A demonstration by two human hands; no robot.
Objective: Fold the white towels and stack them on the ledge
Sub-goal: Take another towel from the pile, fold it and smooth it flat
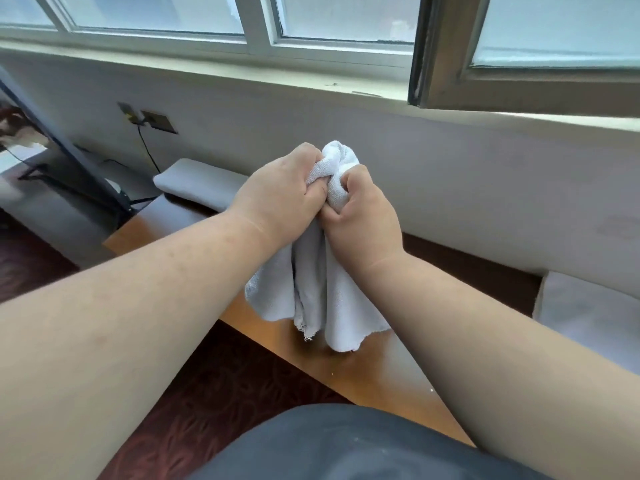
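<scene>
Left hand (284, 188): fingers curled tight, grip holding the top of the white towel (322, 292)
Right hand (360, 216): grip closed on the same bunched towel, knuckles touching the left hand
Towel: hangs crumpled from both fists, lower edge just above the wooden ledge (346, 372)
Folded towels (201, 183): grey-white pile at the ledge's far left end, below the window (263, 26)
</scene>
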